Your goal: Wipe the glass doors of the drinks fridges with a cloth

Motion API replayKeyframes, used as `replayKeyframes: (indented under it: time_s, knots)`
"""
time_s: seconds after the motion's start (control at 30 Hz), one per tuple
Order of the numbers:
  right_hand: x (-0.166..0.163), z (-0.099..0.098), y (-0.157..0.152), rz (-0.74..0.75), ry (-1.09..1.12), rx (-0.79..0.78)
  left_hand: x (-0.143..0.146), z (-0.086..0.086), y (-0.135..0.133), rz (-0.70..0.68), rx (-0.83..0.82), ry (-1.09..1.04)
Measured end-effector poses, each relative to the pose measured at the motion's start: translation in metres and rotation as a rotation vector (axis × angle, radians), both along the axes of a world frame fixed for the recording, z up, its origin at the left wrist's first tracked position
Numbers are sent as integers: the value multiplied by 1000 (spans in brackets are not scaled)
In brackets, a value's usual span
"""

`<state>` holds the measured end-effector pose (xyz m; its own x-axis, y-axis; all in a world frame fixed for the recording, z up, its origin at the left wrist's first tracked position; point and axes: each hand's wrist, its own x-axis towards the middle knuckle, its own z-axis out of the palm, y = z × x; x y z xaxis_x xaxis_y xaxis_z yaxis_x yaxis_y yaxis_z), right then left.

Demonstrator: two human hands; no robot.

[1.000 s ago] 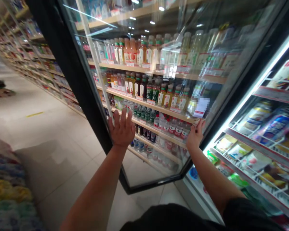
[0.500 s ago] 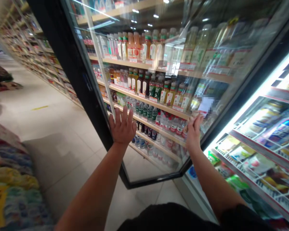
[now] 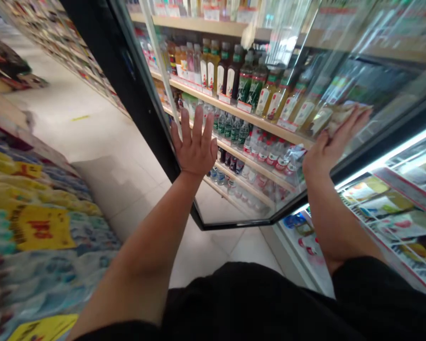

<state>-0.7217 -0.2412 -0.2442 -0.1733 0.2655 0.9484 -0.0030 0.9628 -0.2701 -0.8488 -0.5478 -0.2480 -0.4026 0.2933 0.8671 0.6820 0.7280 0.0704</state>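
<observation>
My left hand [image 3: 195,149] lies flat on the glass door [image 3: 241,208], fingers spread, near its black left frame. It holds nothing. On the right side of the same pane, my right hand [image 3: 324,149] presses a crumpled beige cloth [image 3: 342,116] against the glass. Its fingers stretch up and to the right over the cloth and partly hide it. Rows of drink bottles [image 3: 230,73] show through the glass on pale shelves. The door stands swung out from a lit refrigerated cabinet.
Lit wire shelves [image 3: 386,203] with packaged goods stand at the right. Stacked packs with a yellow sign [image 3: 44,227] are at the left. Between them runs a tiled floor [image 3: 128,175]. Long store shelves [image 3: 85,66] recede at the upper left.
My right hand has slid up and to the right across the glass with the cloth. My left hand keeps its place near the frame. The view has tilted down.
</observation>
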Motion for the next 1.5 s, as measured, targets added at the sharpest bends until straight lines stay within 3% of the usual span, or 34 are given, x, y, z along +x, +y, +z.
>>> replayKeyframes:
  time_s: [0.13, 0.2, 0.27, 0.37, 0.43, 0.5, 0.6, 0.67, 0.73, 0.83, 0.9, 0.97, 1.13, 1.2, 1.37, 1.43, 1.5]
  knots:
    - [5, -53, -22, 105, -272, 172, 2, 1, -1, 38, -11, 32]
    - [9, -68, -24, 127, -345, 209, 5, 3, -2, 35, -33, 38]
    - [12, -61, -16, 98, -311, 181, 6, 4, -2, 17, -40, 29]
    - [12, -28, 2, 19, -195, 94, 3, 3, -1, -23, 8, 18]
    - [9, -17, 5, 1, -156, 75, -2, 0, 0, -40, 40, 32]
    - [5, -25, -2, 40, -175, 138, -5, -3, 0, -39, 47, 45]
    - [0, -53, -15, 161, -304, 358, -7, -5, 1, -33, 60, 36]
    - [-2, -59, -14, 181, -369, 451, -5, -5, 0, -24, 76, 21]
    - [-2, -45, -2, 142, -334, 417, -4, -5, 0, -5, 87, 26]
    - [-1, -7, 20, 86, -178, 258, -5, -6, -1, 30, 104, 62]
    - [-1, 5, 28, 82, -109, 227, -8, -7, -1, 56, 102, 100]
    - [-2, -3, 27, 99, -93, 292, -12, -9, -1, 76, 83, 131]
    - [-9, -49, 16, 143, -226, 532, -22, -10, 2, 84, 60, 162]
    - [-13, -46, 15, 131, -238, 511, -26, -10, 3, 78, 67, 145]
    - [-27, -9, 8, 56, -198, 373, -39, -10, 7, 34, 76, 113]
    - [-31, -8, -3, 23, -214, 346, -46, -11, 9, 20, 73, 116]
    - [-34, -22, -15, 2, -242, 358, -53, -12, 12, 7, 75, 104]
